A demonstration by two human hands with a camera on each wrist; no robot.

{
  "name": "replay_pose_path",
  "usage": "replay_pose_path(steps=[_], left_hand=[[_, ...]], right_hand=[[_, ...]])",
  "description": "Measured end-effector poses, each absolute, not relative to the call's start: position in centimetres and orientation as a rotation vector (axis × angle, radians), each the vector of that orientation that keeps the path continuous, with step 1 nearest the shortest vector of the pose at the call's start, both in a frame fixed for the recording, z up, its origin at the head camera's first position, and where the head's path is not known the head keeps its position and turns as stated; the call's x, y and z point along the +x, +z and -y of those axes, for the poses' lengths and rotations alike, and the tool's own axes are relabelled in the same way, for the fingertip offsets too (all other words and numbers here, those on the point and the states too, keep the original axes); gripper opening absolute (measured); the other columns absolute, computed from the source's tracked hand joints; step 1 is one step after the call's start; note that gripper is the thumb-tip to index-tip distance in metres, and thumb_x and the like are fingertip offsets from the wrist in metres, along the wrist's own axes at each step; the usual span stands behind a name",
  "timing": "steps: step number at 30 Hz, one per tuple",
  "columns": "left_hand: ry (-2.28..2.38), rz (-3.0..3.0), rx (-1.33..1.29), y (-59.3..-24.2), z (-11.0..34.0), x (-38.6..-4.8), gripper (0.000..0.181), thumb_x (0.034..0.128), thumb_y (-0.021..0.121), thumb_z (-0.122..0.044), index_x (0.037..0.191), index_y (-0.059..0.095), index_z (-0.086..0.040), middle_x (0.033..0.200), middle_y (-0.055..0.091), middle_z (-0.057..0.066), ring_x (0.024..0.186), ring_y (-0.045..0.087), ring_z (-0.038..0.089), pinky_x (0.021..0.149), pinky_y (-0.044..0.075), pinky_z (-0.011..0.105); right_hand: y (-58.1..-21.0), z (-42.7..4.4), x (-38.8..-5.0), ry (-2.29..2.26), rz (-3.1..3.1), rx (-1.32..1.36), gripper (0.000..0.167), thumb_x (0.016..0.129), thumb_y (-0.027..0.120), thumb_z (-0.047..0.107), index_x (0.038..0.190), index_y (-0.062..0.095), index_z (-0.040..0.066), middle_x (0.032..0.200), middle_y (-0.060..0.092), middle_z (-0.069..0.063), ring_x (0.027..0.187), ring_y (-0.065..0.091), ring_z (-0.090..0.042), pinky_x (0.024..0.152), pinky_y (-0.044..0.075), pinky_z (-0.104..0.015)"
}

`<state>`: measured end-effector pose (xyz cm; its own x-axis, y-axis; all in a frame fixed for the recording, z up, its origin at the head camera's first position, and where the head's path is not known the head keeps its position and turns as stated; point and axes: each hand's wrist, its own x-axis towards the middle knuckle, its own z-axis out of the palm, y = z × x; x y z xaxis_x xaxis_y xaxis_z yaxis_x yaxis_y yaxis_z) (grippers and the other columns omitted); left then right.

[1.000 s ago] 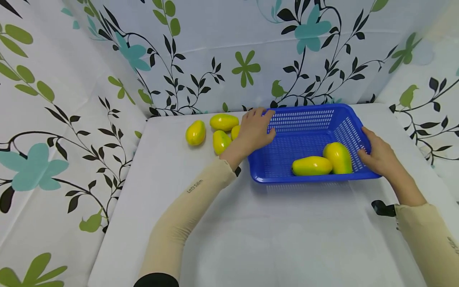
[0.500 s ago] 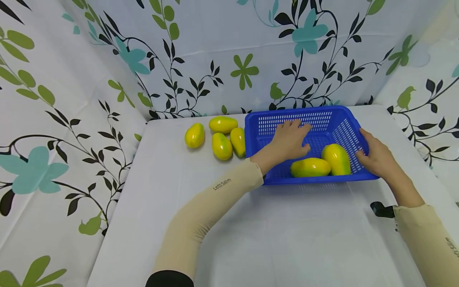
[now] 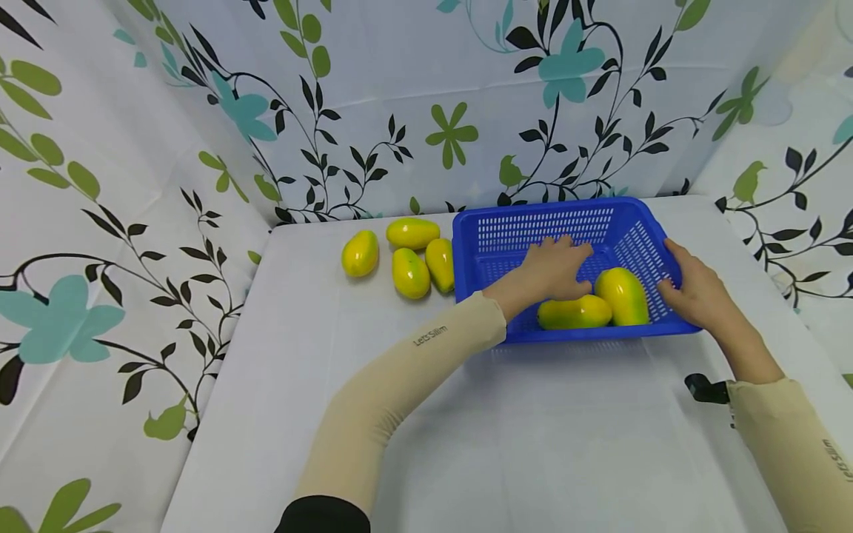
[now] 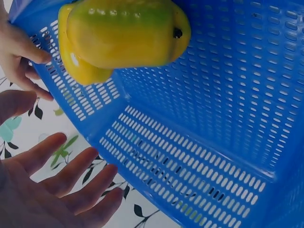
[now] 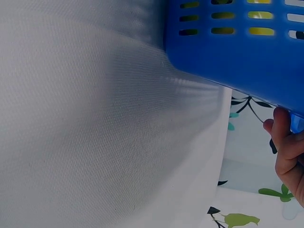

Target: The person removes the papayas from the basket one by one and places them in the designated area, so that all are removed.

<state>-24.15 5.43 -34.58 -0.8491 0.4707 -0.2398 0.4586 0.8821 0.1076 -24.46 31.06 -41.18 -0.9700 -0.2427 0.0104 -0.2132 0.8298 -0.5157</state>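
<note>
In the head view a blue basket [image 3: 489,275] holds two yellow-green mangoes, one lying [image 3: 571,312] and one leaning [image 3: 623,296] at its right end. My left hand [image 3: 552,272] is over the basket, fingers spread and holding nothing, just behind the lying mango. The left wrist view shows that hand [image 4: 61,185] with its fingers apart and a mango [image 4: 123,33] close by. My right hand [image 3: 700,289] grips the basket's right rim, thumb inside; in the right wrist view its fingers [image 5: 287,142] are at the basket's edge.
Several mangoes lie on the white table left of the basket, among them one at the far left [image 3: 360,254] and one near the basket [image 3: 440,264]. A patterned curtain [image 3: 373,96] stands behind and beside the table [image 3: 266,400].
My left hand has moved right, from the basket's left rim to above its inside. The right hand has kept its grip on the rim. The mangoes look unmoved.
</note>
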Motion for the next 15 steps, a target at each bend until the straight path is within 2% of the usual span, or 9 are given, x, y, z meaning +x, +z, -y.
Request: replay_pose_path(steps=[8, 15], left_hand=[[0.028, -2.646, 0.690, -34.8, -7.1, -24.0, 0.068, 0.0946, 0.055, -0.054, 0.154, 0.031, -0.032, 0.154, 0.035, -0.003, 0.137, 0.035, 0.024, 0.112, 0.031, 0.045], [-0.039, -2.559, 0.685, -34.9, -7.7, -23.5, 0.069, 0.0942, 0.055, -0.055, 0.154, 0.030, -0.033, 0.148, 0.041, -0.004, 0.133, 0.038, 0.022, 0.111, 0.031, 0.046]], right_hand=[[-41.3, -31.2, -24.5, -0.813, -2.951, -0.363, 0.075, 0.094, 0.049, 0.007, 0.154, 0.007, -0.007, 0.141, 0.028, -0.045, 0.121, 0.034, -0.065, 0.096, 0.029, -0.075], [-41.4, -31.2, -24.5, -0.820, -2.960, -0.373, 0.074, 0.095, 0.049, 0.007, 0.154, 0.007, -0.007, 0.140, 0.029, -0.046, 0.119, 0.035, -0.065, 0.095, 0.029, -0.075]])
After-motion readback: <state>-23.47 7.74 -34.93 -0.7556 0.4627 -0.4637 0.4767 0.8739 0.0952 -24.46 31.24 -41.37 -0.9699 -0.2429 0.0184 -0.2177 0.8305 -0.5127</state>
